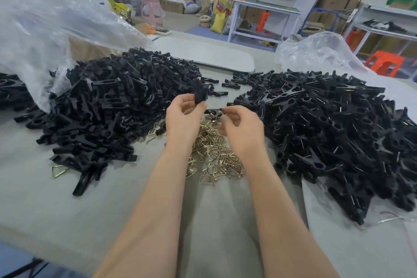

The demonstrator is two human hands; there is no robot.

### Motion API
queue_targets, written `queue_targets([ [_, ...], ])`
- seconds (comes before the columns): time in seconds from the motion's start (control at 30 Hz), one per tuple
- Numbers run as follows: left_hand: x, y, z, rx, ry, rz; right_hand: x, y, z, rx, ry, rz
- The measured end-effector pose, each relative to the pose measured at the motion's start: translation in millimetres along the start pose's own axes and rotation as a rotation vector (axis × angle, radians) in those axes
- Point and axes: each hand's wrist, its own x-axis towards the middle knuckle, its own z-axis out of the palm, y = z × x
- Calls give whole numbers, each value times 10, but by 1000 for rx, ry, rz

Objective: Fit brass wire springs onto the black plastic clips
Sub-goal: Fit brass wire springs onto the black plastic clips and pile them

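My left hand [182,119] pinches a black plastic clip [199,92] upright above the table, its top sticking out past my fingertips. My right hand [241,128] hovers beside it with curled fingers pinching a thin brass wire spring [222,111], which is barely visible. Below both hands lies a loose heap of brass wire springs [214,156]. A big pile of bare black clips [112,106] spreads to the left. On the right sits a pile of clips with springs fitted [334,133].
Crumpled clear plastic bags lie at the back left [45,29] and back right [316,49]. The grey table [56,205] has bare room near me. A stray spring [59,170] lies front left. Shelving, cartons and an orange stool [383,63] stand beyond.
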Motion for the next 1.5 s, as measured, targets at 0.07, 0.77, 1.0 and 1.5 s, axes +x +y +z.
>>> queue_targets([
  [0.07,-28,-20,17,257,4,172,41,1,-97,161,57,86],
  [0.77,-105,-110,141,632,-257,669,100,63,-277,91,255,37],
  [1.0,-100,-110,135,629,-262,649,91,75,-300,-11,268,11],
  [1.5,-174,122,7,348,-603,374,41,143,-472,793,-721,504],
])
